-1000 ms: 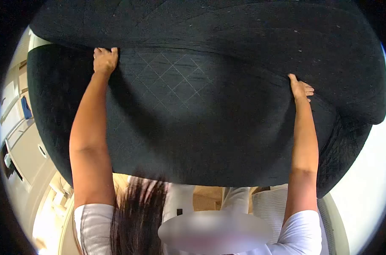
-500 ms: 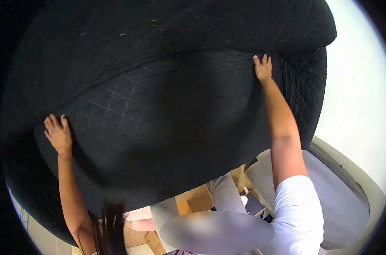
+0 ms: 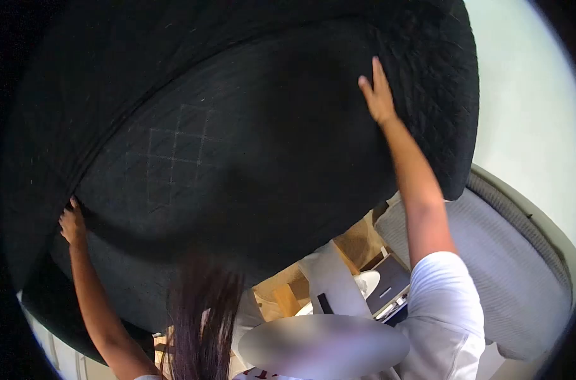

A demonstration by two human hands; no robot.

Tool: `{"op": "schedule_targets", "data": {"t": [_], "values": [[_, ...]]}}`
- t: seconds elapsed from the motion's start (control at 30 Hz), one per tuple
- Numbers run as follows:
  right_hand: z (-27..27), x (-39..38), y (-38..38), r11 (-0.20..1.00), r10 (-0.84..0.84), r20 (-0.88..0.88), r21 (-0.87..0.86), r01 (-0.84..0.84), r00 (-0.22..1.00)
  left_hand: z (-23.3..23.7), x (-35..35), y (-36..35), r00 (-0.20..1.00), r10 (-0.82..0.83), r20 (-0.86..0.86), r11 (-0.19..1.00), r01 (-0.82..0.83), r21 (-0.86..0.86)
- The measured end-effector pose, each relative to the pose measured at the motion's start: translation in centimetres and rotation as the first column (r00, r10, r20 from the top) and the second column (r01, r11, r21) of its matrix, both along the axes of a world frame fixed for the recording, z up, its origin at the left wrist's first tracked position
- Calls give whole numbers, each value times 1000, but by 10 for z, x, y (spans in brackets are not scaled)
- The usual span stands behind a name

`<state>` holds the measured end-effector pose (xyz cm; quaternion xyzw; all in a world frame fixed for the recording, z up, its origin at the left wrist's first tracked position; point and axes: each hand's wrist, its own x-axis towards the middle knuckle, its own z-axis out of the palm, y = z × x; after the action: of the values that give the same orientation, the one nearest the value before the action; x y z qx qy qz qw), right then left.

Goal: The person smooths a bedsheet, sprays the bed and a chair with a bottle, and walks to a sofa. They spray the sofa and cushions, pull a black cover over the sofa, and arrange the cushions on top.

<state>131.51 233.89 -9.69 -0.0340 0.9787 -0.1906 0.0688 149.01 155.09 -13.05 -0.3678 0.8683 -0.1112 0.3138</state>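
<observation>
A large black quilted cover (image 3: 250,139) lies over what looks like a sofa, with a seam curving between its back and its seat. At the left end of that seam, my left hand (image 3: 72,223) rests against the fabric with its fingers bent; their tips are partly hidden, and whether they grip cloth cannot be made out. My right hand (image 3: 378,95) lies on the black fabric near the right side, fingers stretched and thumb apart, holding nothing.
To the lower right stands a grey ribbed cushioned seat (image 3: 497,266) beside a white wall (image 3: 522,95). Cardboard boxes (image 3: 288,297) and a dark grey drawer-like box (image 3: 386,285) are below. Long dark hair (image 3: 205,316) hangs at the bottom.
My left hand has moved down and slightly left, its fingers now bent. My right hand has shifted a little left and up, its fingers stretched. The view has turned, and the hair has swung right.
</observation>
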Motion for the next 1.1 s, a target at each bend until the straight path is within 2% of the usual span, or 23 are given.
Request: {"op": "schedule_targets", "data": {"t": [0.03,0.1,0.17,0.23,0.3,0.37,0.4,0.43,0.53,0.6,0.67,0.7,0.73,0.77,0.8,0.83,0.87,0.93,0.97,1.0,1.03,1.07,1.1], "values": [[0,31,15,998,-60,14,18,60,998,1,7,25,990,-104,-95,995,103,-8],[-5,56,31,998,-65,22,-4,65,998,-7,26,70,831,-402,-385,907,418,-43],[-10,53,26,995,-93,51,-15,94,994,15,22,148,759,-462,-459,865,500,-43],[5,63,37,994,-113,77,-5,114,991,21,16,203,708,-405,-579,840,538,70],[16,85,49,995,-45,152,-85,59,987,44,9,255,745,-355,-565,817,541,201],[29,144,69,988,-89,166,-112,109,982,58,12,284,791,-338,-510,819,514,255],[28,166,75,980,-162,215,-81,183,963,49,23,284,829,-323,-456,809,492,322],[25,177,77,965,-235,270,-49,257,934,45,27,286,796,-292,-530,791,513,335],[23,173,71,966,-221,286,-71,251,932,63,9,293,860,-250,-446,837,423,347],[41,166,67,978,-174,261,-70,199,949,84,6,277,889,-61,-455,744,344,573],[86,163,59,988,-117,259,-67,138,959,88,32,227,743,24,-669,741,436,511],[120,159,46,999,-41,64,16,40,997,107,51,205,686,27,-727,850,367,378],[152,152,32,993,51,-124,113,-37,991,117,84,163,675,-111,-730,925,338,172],[189,138,21,976,88,-297,216,-22,951,137,118,119,703,-231,-672,963,265,-53],[207,136,23,959,8,-406,262,108,914,147,168,63,725,-441,-530,892,285,-351],[213,139,32,892,-47,-496,370,260,867,158,216,14,901,-326,-287,817,116,-566],[209,138,45,793,-156,-480,460,399,863,185,239,-4,974,13,-227,771,-154,-618],[194,133,74,700,-360,-343,516,494,868,219,306,-64,949,212,-235,648,-316,-693],[177,133,89,652,-253,-428,587,479,868,217,357,-118,921,141,-363,679,-357,-642],[173,128,92,600,-254,-436,629,494,863,225,377,-139,773,421,-475,743,-594,-308],[169,125,92,546,-251,-454,663,512,855,227,390,-158,553,690,-467,653,-754,71],[168,125,96,515,-251,-455,684,516,854,215,408,-164,400,744,-536,653,-605,456],[165,122,103,492,-245,-456,702,515,856,212,415,-160,391,757,-523,636,-625,453]]}}
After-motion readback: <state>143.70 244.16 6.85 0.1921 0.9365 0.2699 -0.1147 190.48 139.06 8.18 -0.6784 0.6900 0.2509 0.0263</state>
